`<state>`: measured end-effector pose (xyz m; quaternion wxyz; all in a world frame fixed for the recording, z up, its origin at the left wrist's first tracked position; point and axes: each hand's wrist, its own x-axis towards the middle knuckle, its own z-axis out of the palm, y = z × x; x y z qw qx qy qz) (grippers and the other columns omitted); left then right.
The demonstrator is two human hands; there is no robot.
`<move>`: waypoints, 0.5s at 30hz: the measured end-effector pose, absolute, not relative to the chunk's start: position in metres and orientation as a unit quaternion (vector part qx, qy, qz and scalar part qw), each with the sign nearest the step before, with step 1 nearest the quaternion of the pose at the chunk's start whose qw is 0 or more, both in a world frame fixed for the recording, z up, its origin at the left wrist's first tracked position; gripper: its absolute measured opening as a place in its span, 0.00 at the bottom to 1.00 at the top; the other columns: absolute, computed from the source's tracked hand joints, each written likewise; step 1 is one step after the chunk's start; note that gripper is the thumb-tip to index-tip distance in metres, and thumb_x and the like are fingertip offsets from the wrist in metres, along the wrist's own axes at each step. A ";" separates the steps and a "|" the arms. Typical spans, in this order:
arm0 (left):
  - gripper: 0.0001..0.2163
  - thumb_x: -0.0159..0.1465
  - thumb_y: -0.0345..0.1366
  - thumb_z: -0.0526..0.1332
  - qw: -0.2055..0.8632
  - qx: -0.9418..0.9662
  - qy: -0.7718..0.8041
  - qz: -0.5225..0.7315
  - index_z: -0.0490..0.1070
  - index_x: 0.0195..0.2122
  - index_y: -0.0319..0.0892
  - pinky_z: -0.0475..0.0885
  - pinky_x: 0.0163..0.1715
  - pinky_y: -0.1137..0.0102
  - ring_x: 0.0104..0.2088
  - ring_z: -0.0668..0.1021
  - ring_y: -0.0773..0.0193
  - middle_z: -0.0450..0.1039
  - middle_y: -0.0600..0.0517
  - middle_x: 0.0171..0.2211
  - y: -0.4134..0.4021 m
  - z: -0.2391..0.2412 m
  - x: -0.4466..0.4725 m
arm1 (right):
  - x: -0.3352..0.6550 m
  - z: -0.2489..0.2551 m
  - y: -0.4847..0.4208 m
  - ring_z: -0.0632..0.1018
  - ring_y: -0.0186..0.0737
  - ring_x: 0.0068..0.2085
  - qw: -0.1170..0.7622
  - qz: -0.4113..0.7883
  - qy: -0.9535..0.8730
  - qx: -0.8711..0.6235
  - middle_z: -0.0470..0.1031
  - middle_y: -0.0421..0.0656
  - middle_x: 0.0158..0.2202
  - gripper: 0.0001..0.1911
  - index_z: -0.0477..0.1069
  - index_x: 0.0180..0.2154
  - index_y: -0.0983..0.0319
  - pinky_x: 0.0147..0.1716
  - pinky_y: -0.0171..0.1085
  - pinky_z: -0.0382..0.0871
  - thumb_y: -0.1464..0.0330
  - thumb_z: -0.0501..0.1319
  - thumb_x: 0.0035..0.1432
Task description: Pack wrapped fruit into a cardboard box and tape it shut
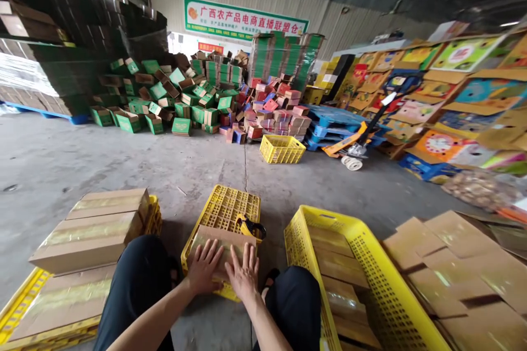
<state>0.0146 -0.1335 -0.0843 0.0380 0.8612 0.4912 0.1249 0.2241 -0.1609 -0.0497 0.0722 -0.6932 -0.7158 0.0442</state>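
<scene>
Hands both flat: left hand (205, 266) and right hand (244, 272) lie palm-down, fingers spread, gripping nothing, side by side on cardboard box (218, 237). Box rests on upturned yellow crate (224, 207) between the knees. Tape dispenser (250, 226) sits on that crate, just beyond right fingertips. Taped boxes (94, 225) stacked at left. Tilted crate (370, 263) at right holds flat cartons; flattened cardboard (457, 263) lies beside it.
</scene>
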 end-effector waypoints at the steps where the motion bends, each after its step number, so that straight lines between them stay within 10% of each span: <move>1: 0.54 0.54 0.69 0.67 0.039 0.862 0.490 0.123 0.55 0.78 0.50 0.51 0.70 0.43 0.73 0.61 0.28 0.54 0.40 0.77 -0.134 -0.085 0.014 | 0.224 -0.052 -0.161 0.51 0.66 0.78 0.076 0.044 -0.715 -0.693 0.48 0.50 0.80 0.33 0.58 0.74 0.43 0.70 0.68 0.54 0.46 0.54 0.73; 8: 0.53 0.57 0.70 0.64 0.046 0.864 0.484 0.127 0.53 0.78 0.47 0.45 0.71 0.42 0.74 0.58 0.27 0.54 0.38 0.77 -0.135 -0.079 0.014 | 0.223 -0.042 -0.159 0.51 0.66 0.78 0.055 0.055 -0.714 -0.696 0.49 0.48 0.80 0.32 0.58 0.74 0.43 0.71 0.67 0.52 0.48 0.55 0.74; 15: 0.35 0.76 0.60 0.46 0.028 0.831 0.514 0.210 0.60 0.76 0.44 0.65 0.66 0.53 0.71 0.70 0.43 0.65 0.40 0.72 -0.117 -0.087 -0.015 | 0.216 -0.040 -0.167 0.53 0.66 0.78 0.086 0.009 -0.705 -0.704 0.53 0.50 0.79 0.33 0.61 0.74 0.48 0.72 0.66 0.51 0.46 0.51 0.75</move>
